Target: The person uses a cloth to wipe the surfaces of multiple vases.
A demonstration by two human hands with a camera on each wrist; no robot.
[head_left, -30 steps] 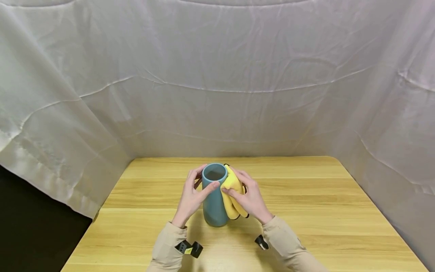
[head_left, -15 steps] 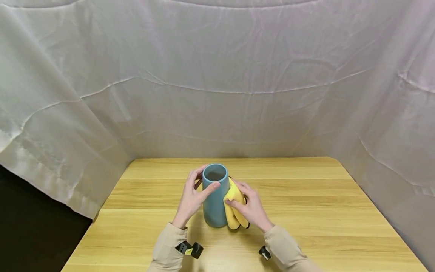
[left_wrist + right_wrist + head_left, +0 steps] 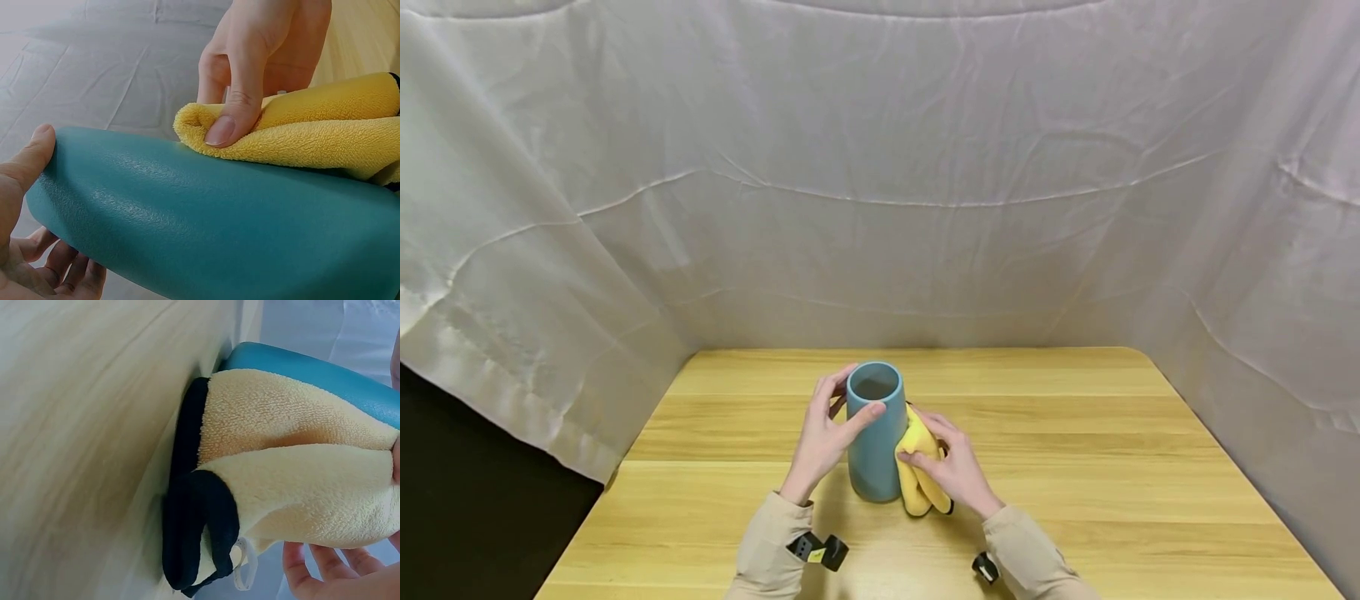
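Observation:
A tall teal vase (image 3: 874, 458) with a round open mouth stands upright on the wooden table. My left hand (image 3: 822, 433) grips it near the rim, thumb on the near side and fingers round the far left. In my right hand (image 3: 953, 467) a folded yellow towel (image 3: 916, 483) is pinched between thumb and fingers and pressed against the vase's right side. The left wrist view shows the right thumb (image 3: 232, 119) on a fold of the terry cloth (image 3: 312, 137). Black edging (image 3: 200, 512) and a small white loop show at the towel's lower end in the right wrist view.
The wooden table (image 3: 1112, 467) stretches out on both sides of the vase. Grey cloth (image 3: 880, 250) hangs behind and at the sides. A dark area (image 3: 475, 467) lies beyond the table's left edge. Each sleeve has a small black camera (image 3: 833, 552) at the wrist.
My right hand has slid the towel down along the vase's right side, from near the rim to about mid-height. The left hand and the vase have stayed almost still.

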